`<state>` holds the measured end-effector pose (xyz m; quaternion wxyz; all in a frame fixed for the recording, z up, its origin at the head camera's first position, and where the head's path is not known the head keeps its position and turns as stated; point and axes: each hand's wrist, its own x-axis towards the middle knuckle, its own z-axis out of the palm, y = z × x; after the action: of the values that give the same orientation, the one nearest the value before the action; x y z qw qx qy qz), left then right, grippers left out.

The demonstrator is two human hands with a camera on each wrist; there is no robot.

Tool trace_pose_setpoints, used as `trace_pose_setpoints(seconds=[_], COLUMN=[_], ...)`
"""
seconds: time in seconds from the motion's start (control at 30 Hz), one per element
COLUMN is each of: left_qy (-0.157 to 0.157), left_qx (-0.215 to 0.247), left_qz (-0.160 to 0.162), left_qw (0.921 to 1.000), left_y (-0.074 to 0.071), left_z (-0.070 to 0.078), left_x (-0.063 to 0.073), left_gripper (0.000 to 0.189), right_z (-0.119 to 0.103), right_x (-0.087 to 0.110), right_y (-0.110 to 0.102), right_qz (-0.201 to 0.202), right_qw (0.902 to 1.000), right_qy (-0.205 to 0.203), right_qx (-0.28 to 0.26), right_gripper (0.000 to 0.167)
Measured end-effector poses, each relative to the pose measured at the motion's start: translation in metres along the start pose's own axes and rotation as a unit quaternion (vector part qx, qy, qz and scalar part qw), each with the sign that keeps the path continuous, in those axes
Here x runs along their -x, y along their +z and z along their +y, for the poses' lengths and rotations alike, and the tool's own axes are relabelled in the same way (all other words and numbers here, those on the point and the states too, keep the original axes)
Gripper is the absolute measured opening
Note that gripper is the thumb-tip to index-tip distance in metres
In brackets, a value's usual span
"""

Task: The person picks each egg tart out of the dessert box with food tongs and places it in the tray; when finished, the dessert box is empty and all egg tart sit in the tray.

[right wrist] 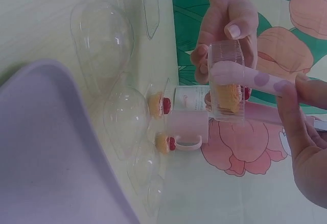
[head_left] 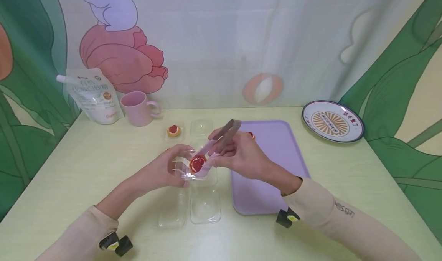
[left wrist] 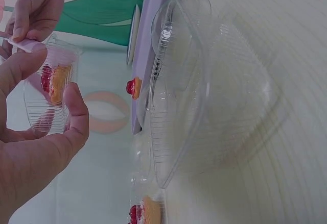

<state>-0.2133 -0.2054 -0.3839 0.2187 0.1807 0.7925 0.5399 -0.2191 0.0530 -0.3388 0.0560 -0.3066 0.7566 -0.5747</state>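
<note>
My left hand (head_left: 162,170) holds a small clear plastic box (left wrist: 36,109) up above the table, thumb and fingers spread around its sides. A small tart (head_left: 198,164) with a glossy red topping and pale cream is inside this box, tilted on its side in the right wrist view. With my right hand (head_left: 246,155) I grip a pair of tongs (head_left: 226,134), grey metal at the bend and pink at the arms. The pink tips (right wrist: 230,74) reach to the box and lie beside the tart. My right fingers pinch the tongs' arms from both sides.
Below my hands stand open clear boxes (head_left: 205,207). Another tart (head_left: 173,130) sits in a box behind my left hand. On the purple tray (head_left: 269,199) at right, one tart (left wrist: 134,88) shows. A pink mug (head_left: 138,109), a white pouch (head_left: 98,99) and a plate (head_left: 333,123) stand farther back.
</note>
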Motion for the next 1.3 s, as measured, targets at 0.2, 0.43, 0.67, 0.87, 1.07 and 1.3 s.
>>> trace_pose_setpoints(seconds=[0.2, 0.43, 0.67, 0.87, 1.07, 1.3], left_qy=[0.008, 0.011, 0.015, 0.019, 0.010, -0.002], left_qx=[-0.004, -0.008, -0.057, -0.101, -0.111, -0.133], left_qz=[0.008, 0.008, 0.040, 0.082, 0.099, 0.115], left_qw=[0.9999, 0.9999, 0.9975, 0.9913, 0.9888, 0.9844], left_y=[-0.001, -0.003, -0.007, -0.017, -0.027, -0.041], left_z=[0.000, 0.001, -0.002, -0.004, -0.002, -0.012], left_x=[0.000, 0.002, 0.005, 0.013, 0.024, 0.036], left_gripper=[0.080, 0.080, 0.082, 0.080, 0.076, 0.078], right_z=[0.002, 0.002, -0.002, -0.007, -0.010, -0.005], right_x=[0.002, 0.003, 0.000, -0.003, -0.001, 0.003], right_y=[0.003, 0.007, 0.006, -0.006, -0.022, -0.050], right_qz=[0.031, 0.063, 0.074, 0.103, 0.130, 0.170], right_qw=[0.9993, 0.9976, 0.9958, 0.9920, 0.9887, 0.9839], right_qy=[-0.016, -0.030, -0.034, -0.045, -0.054, -0.053], right_qx=[0.012, 0.004, -0.040, -0.059, -0.052, -0.008], right_gripper=[0.043, 0.042, 0.043, 0.042, 0.042, 0.046])
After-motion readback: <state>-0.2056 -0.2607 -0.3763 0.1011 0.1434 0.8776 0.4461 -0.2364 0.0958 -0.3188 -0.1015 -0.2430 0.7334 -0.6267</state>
